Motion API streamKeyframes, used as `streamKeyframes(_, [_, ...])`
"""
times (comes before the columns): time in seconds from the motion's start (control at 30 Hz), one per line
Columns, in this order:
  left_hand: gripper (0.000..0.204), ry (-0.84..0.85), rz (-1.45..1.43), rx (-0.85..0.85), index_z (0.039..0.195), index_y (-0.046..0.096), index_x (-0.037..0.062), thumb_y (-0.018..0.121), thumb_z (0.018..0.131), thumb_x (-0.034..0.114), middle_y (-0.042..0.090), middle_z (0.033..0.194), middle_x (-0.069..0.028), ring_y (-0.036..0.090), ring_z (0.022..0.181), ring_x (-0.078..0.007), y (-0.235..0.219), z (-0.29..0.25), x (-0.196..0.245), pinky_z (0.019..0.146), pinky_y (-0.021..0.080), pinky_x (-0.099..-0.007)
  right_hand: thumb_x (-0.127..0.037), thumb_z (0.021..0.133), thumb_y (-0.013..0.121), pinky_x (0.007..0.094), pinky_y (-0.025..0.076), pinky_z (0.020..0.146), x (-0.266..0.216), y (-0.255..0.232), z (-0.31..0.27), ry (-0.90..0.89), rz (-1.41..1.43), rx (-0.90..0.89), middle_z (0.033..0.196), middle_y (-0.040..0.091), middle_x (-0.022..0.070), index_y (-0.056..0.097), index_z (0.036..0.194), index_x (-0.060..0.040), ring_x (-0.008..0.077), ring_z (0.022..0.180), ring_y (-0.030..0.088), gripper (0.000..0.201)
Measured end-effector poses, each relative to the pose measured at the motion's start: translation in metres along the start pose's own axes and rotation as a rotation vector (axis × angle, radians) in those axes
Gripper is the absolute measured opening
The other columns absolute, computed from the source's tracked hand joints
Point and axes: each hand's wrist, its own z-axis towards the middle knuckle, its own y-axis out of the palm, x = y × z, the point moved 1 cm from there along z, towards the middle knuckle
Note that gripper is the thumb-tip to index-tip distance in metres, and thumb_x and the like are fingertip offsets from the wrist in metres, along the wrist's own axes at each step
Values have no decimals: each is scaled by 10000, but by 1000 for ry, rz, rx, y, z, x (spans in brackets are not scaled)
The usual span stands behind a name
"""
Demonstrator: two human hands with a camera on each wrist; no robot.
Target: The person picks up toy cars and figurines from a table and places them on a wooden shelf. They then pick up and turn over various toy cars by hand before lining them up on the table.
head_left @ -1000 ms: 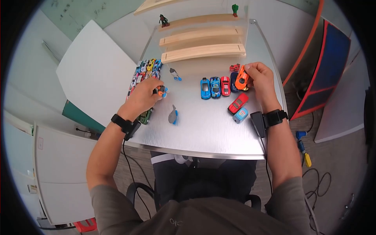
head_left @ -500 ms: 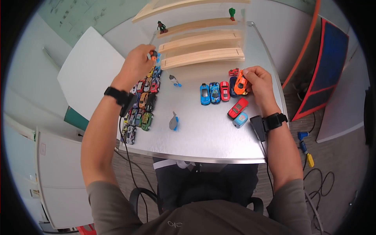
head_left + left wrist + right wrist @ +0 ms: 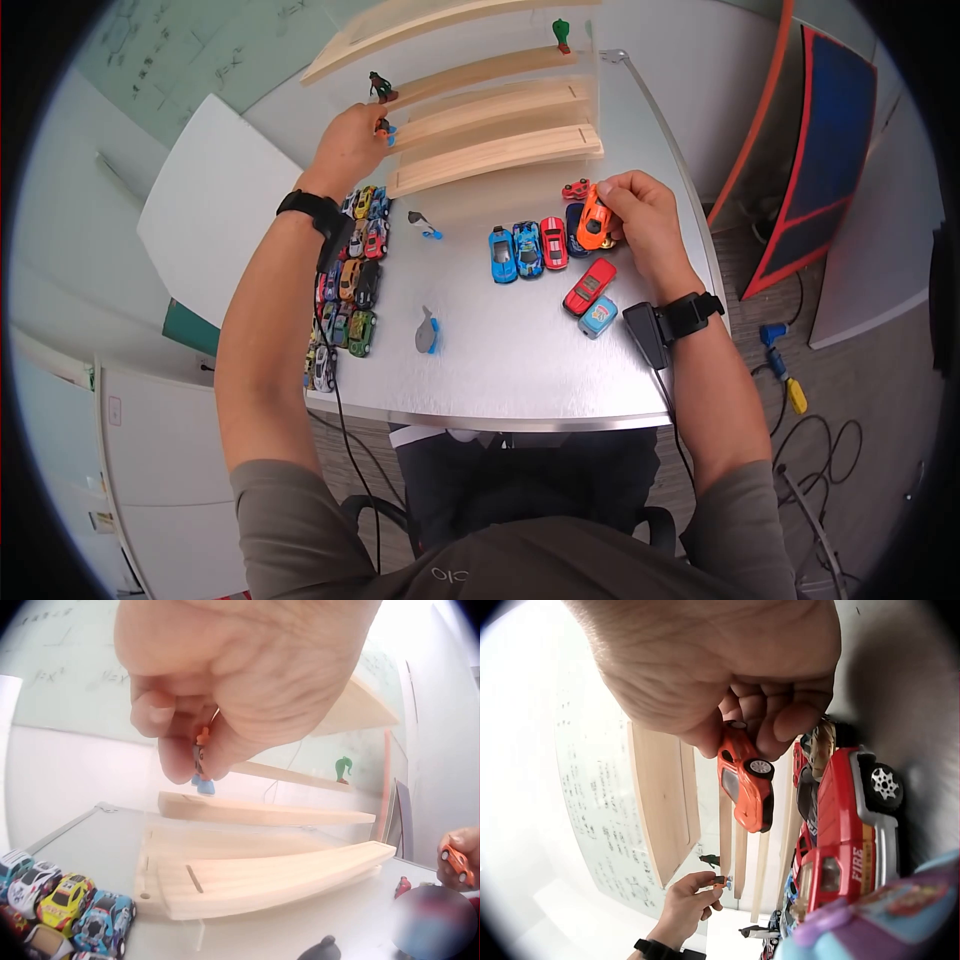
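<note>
My left hand (image 3: 348,155) pinches a small orange and grey figurine (image 3: 200,754) with a blue base, at the left end of the wooden shelf steps (image 3: 495,163). In the left wrist view the base hangs just above one step. Over on the right side, my right hand (image 3: 648,225) grips an orange toy car (image 3: 746,784) between thumb and fingers, nose pointing down. Below it in the head view lie a dark blue car (image 3: 576,228), a red fire car (image 3: 589,287) and a light blue toy vehicle (image 3: 598,316).
Several toy cars (image 3: 362,285) stand packed along the table's left edge. Two grey figurines on blue bases, one nearer (image 3: 426,335) and one farther (image 3: 420,222), stand mid-table. A dark figure (image 3: 380,88) and a green figure (image 3: 562,36) occupy a higher step. Blue (image 3: 502,256) and red (image 3: 554,243) cars form a row.
My left hand has carried the figurine forward from beside the packed cars to the left end of the shelf steps. My right hand keeps the orange car in nearly the same place.
</note>
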Motion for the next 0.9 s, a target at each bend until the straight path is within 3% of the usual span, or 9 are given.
streamKeyframes(0.17, [267, -10, 58, -85, 1142, 673, 3, 658, 881, 55, 678, 1073, -209, 642, 1005, -404, 2, 5, -3, 875, 505, -448, -172, 955, 679, 223, 445, 519, 0, 0, 0, -3, -18, -4, 740, 658, 25, 670, 923, -10, 62, 573, 548, 165])
streamKeyframes(0.6, [295, 12, -9, -42, 1168, 681, 20, 620, 879, 25, 664, 1123, -230, 644, 1025, -416, 11, 5, -9, 885, 517, -459, -151, 957, 674, 226, 450, 522, 0, 1, 0, -15, -6, -12, 740, 667, 31, 659, 922, 1, 65, 579, 562, 157])
streamKeyframes(0.7, [315, 13, -43, -9, 1176, 670, 14, 684, 862, 39, 677, 1091, -194, 651, 1002, -384, 15, 6, -14, 884, 511, -426, -153, 957, 675, 224, 452, 524, 0, 1, 0, -20, -16, -6, 739, 665, 28, 661, 918, -1, 65, 579, 562, 157])
streamKeyframes(0.77, [298, 26, -68, 5, 1162, 680, 14, 617, 871, 7, 666, 1103, -225, 643, 1008, -418, 15, 5, -12, 872, 519, -456, -154, 957, 676, 223, 452, 524, 0, 1, 0, -22, -16, -6, 738, 663, 26, 662, 916, -2, 65, 578, 562, 158])
streamKeyframes(0.9, [311, 9, -70, -4, 1174, 676, 15, 621, 868, 4, 661, 1102, -227, 639, 1013, -423, 14, 4, -9, 877, 518, -454, -154, 957, 679, 225, 443, 515, 0, 0, 0, -21, -9, -7, 728, 651, 20, 663, 913, -3, 63, 570, 551, 158])
